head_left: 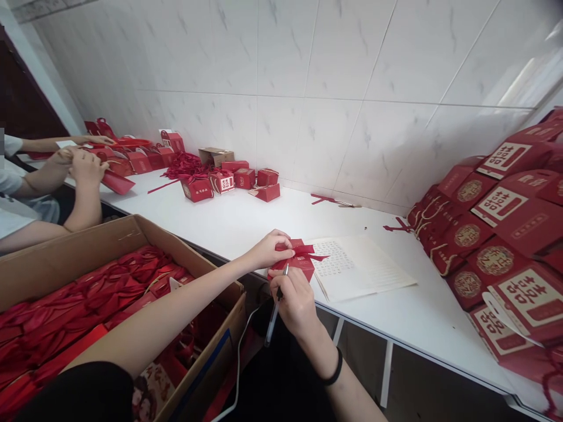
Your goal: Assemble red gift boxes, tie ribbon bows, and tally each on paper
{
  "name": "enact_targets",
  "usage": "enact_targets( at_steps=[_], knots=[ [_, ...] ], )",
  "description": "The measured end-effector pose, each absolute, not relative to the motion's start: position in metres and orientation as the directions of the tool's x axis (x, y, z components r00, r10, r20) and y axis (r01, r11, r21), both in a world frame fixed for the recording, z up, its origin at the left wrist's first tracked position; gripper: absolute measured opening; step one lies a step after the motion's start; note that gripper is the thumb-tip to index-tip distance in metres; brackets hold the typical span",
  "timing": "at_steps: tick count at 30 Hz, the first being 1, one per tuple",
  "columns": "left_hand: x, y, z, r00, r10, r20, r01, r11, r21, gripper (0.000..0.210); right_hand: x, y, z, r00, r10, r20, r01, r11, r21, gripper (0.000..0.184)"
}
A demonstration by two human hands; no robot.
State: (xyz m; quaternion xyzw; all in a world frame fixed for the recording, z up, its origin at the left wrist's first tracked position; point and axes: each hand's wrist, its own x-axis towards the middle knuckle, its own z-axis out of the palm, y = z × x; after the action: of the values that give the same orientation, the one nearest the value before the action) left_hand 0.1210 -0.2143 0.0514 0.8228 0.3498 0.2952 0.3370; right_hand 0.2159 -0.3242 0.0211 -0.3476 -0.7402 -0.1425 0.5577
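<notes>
A small red gift box (307,269) sits at the table's near edge with a red ribbon (310,251) tied across its top. My left hand (270,251) reaches over from the left, thumb and fingers pinched on the ribbon. Against the near side of the box is my right hand (297,299), fingers curled, with a pen (271,325) held slanting down between them. What the right fingertips touch at the box is partly hidden. Just right of the box lies an open notebook (378,272) with handwriting on its left part.
A cardboard carton (70,249) full of ribboned red boxes stands at my left. Stacked red boxes (492,258) fill the table's right end. Along the wall lie more boxes (244,179) and a ribbon pile (187,166). At far left, other people's hands (88,167) handle red boxes.
</notes>
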Motion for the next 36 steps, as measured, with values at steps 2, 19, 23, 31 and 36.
enact_targets(
  at_steps=[2, 19, 23, 31, 36],
  knots=[
    [0.121, -0.214, 0.051, 0.588, 0.767, 0.257, 0.369, -0.537, 0.759, 0.013, 0.214, -0.325, 0.021, -0.141, 0.364, 0.921, 0.667, 0.722, -0.184, 0.027],
    [0.122, -0.217, 0.052, 0.593, 0.763, 0.257, 0.339, -0.526, 0.780, 0.014, 0.292, -0.299, 0.033, 0.419, 0.778, 0.469, 0.485, 0.245, -0.839, 0.035],
    [0.122, -0.218, 0.052, 0.589, 0.767, 0.254, 0.330, -0.515, 0.791, 0.013, 0.296, -0.285, 0.025, 0.312, 0.889, 0.334, 0.229, 0.271, -0.935, 0.037],
    [0.125, -0.219, 0.053, 0.586, 0.773, 0.242, 0.338, -0.506, 0.794, 0.012, 0.285, -0.311, 0.027, 0.344, 0.818, 0.460, 0.313, 0.362, -0.878, 0.029],
    [0.126, -0.220, 0.054, 0.594, 0.769, 0.237, 0.343, -0.509, 0.790, 0.011, 0.283, -0.322, 0.030, 0.345, 0.795, 0.499, 0.412, 0.349, -0.842, 0.029]
  ],
)
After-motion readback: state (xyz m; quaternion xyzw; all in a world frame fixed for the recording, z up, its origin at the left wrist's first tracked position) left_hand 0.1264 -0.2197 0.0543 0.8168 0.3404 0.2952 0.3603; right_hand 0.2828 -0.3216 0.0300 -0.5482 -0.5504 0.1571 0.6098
